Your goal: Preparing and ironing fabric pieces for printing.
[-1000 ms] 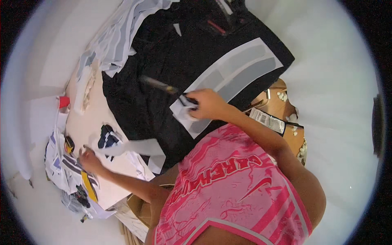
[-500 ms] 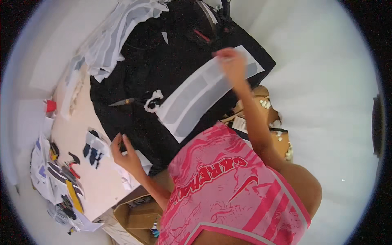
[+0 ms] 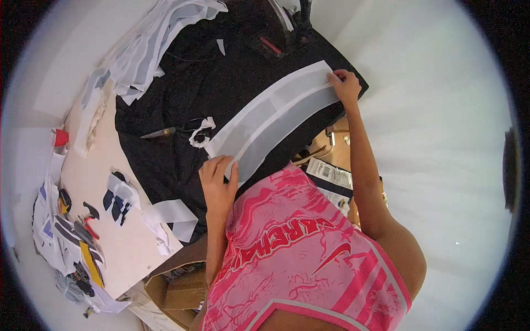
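On the black cloth [image 3: 185, 91], a curved grey-and-white strip sheet [image 3: 273, 118]
Its long axis slants up from the left hand [image 3: 219, 176], grip unclear, to the right hand [image 3: 345, 86], apparently pinching the upper end

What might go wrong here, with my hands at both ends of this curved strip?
The scissors lie close to the left end of the curved strip, so their handles might snag it. The left hand and right hand are only at its ends, so its middle could buckle on the black cloth.
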Demonstrator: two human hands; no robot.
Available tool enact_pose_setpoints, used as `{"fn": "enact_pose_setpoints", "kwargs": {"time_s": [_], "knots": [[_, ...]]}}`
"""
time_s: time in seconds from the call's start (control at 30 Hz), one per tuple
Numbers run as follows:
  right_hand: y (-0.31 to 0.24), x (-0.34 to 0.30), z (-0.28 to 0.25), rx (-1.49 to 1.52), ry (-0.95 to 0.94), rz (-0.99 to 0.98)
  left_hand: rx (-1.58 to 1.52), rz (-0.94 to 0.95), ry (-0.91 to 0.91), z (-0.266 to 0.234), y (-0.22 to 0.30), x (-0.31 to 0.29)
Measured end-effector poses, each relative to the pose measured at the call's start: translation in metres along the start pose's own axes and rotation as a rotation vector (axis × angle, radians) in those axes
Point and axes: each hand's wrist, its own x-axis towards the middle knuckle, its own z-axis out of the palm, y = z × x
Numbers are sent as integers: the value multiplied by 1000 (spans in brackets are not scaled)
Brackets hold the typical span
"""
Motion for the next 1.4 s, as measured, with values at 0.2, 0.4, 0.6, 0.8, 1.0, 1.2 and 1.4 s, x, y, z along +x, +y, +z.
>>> {"fn": "enact_pose_setpoints", "kwargs": {"time_s": [0.2,0.4,0.6,0.8,1.0,1.2,1.4], "knots": [[5,21,5,90,-274,242,21,-19,27,-1,-15,1],[13,14,14,157,-261,289,23,-40,18,-1,-29,-4],[-4,13,6,168,-277,260,26,-52,12,2,-38,-5],[9,10,8,185,-194,170,38,-41,5,4,-34,-5],[12,13,7,282,-186,206,26,-44,27,-1,-31,-4],[-47,89,-16,712,-13,85,89,-127,129,-19,-7,-10],[-105,207,10,1083,-315,-32,183,-277,230,-39,36,-34]]}}
